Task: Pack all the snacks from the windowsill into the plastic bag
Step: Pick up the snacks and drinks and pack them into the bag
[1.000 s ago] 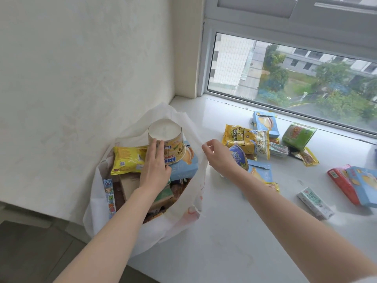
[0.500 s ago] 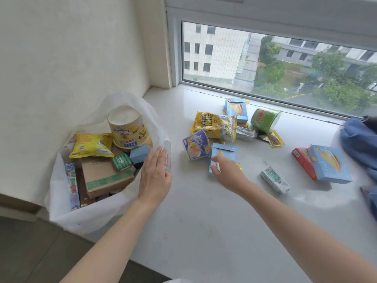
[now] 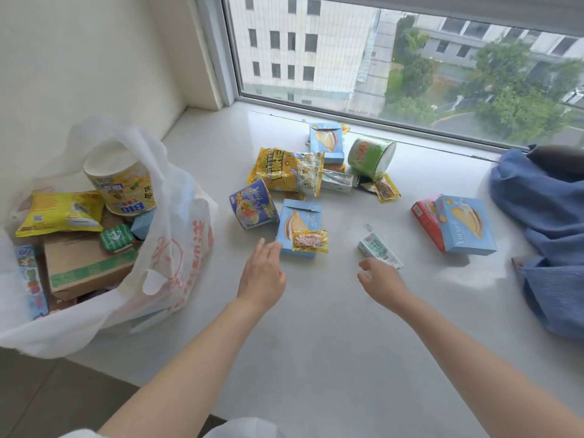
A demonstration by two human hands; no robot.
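The white plastic bag stands open at the left end of the windowsill, holding a yellow cup, a yellow packet and boxes. Loose snacks lie on the sill: a blue noodle cup, a light-blue box with a small gold packet on it, a yellow bag, a green cup and a small white-green carton. My left hand is open, fingertips at the light-blue box's near corner. My right hand is open, just touching the small carton.
A red box under another light-blue box lies to the right. A blue cloth is heaped at the far right. Another blue box sits near the window frame. The wall closes the left side.
My left hand left the bag and moved right to the light-blue box. My right hand moved from that box to the small carton. The view shifted right.
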